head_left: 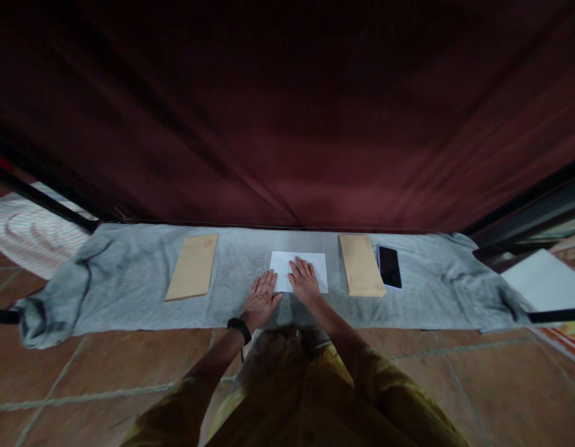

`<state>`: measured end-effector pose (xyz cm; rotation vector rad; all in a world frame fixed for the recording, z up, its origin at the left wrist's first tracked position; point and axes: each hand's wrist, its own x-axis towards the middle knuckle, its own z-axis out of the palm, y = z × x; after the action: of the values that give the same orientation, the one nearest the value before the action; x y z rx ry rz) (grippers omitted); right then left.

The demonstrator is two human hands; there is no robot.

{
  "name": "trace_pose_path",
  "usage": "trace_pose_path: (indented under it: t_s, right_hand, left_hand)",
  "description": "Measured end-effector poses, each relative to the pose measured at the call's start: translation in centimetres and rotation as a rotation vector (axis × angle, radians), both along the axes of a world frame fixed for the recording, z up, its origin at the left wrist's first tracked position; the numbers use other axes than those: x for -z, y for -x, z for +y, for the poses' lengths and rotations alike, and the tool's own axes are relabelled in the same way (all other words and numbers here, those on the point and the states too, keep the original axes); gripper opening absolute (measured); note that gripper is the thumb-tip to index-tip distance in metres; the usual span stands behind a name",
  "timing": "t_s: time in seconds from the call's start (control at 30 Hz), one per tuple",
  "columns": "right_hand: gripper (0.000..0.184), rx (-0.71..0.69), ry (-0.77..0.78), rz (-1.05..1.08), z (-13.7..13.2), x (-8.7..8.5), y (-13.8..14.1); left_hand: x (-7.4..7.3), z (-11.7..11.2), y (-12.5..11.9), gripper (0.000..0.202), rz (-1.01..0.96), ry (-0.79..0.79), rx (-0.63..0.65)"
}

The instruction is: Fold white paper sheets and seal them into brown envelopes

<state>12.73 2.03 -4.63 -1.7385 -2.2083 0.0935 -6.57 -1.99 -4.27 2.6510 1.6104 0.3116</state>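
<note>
A white sheet of paper [319, 264] lies flat on the grey cloth in front of me. My left hand [261, 300], a black band on its wrist, rests with outstretched fingers at the paper's left edge. On the middle of the sheet lies my right hand [303, 280], palm down and fingers extended. Neither hand grips anything. To the left is a brown envelope [192, 267]. Right of the paper sits a thicker stack of brown envelopes [361, 266].
A dark phone [389, 267] lies beside the stack. The grey cloth [436, 279] covers a narrow surface, and a dark red curtain [287, 143] hangs behind it. Black bars frame both ends. Below is a tiled floor [129, 366]. A white board-like item [543, 280] is at far right.
</note>
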Motion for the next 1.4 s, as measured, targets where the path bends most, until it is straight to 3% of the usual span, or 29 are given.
trace_pose_path:
  t_s: [0.13,0.3,0.5,0.73,1.4]
  right_hand:
    - [0.047,0.042,-0.038,0.034,-0.7,0.3,-1.2]
    - [0.048,0.094,-0.047,0.029,-1.1,0.4,-2.9]
    - [0.049,0.1,-0.029,-0.006,-1.3,0.8,-3.0]
    - [0.049,0.143,-0.045,0.001,-1.5,1.1,-3.0]
    - [0.049,0.138,-0.054,-0.011,-1.9,1.2,-3.5]
  left_hand:
    - [-0.5,0.1,-0.9,0.058,-0.003,-0.012,-0.051]
    - [-1.2,2.1,-4.8,0.054,-0.077,-0.053,-0.036]
    - [0.0,4.9,-8.0,0.054,-0.069,-0.004,-0.041]
    - [1.2,5.0,-7.2,0.056,-0.077,-0.02,-0.045]
    - [0.3,4.5,-4.5,0.059,-0.014,0.011,-0.066]
